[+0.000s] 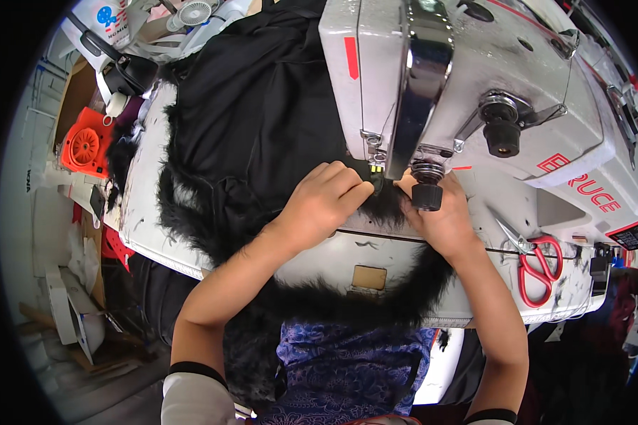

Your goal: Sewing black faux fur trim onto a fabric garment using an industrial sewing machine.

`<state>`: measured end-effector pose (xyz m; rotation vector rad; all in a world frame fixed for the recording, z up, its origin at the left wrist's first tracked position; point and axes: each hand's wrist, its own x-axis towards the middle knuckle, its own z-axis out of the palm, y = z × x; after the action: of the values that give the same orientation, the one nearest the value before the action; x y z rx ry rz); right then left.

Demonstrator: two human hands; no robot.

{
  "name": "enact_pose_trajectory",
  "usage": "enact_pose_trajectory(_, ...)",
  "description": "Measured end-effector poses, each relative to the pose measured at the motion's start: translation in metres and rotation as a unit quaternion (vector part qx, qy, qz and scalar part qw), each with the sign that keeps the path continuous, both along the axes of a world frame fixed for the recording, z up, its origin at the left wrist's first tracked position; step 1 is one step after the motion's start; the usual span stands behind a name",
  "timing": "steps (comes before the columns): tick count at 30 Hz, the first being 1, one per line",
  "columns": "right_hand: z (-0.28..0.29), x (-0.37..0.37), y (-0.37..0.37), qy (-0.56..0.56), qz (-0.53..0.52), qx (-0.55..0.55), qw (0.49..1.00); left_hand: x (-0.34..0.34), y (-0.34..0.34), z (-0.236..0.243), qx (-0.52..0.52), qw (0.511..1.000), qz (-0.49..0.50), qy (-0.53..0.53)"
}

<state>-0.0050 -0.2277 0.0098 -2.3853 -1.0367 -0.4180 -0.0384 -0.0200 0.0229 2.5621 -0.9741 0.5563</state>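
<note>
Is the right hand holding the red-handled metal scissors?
No: the scissors lie on the white table, apart from the right hand.

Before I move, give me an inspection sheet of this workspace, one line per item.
Surface: white tabletop, dark fibres scattered on it.
Job's things: black fabric with black fur trim, running to the needle area of the white sewing machine.
Clutter: red-handled scissors on the right; orange device with a round grille and small fan on the left.
Hands: left hand curled at the black fabric; right hand partly behind a black knob; whether either grips is unclear.
Cables: nothing seen clearly.
Surroundings: white bag at upper left; purple patterned cloth over the lap.
</note>
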Motion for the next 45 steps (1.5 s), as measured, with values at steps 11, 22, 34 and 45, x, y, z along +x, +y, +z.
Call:
enact_pose_trajectory(11,0.002,-0.002,0.001,-0.002,-0.012,0.004,1.000,-0.009,0.002,0.003,0.059,0.998,-0.029,0.016)
enact_pose_trajectory(22,-0.005,-0.003,-0.002,0.040,0.033,0.024,0.998,-0.012,0.007,0.001,-0.015,0.996,-0.058,0.061)
enact_pose_trajectory(34,-0.014,-0.001,-0.004,-0.010,0.035,0.003,0.999,-0.014,0.005,-0.004,-0.034,0.997,-0.040,0.059)
enact_pose_trajectory(45,-0.020,0.010,0.000,0.285,-0.028,0.146,0.947,0.000,0.006,-0.010,-0.023,0.998,-0.026,0.057)
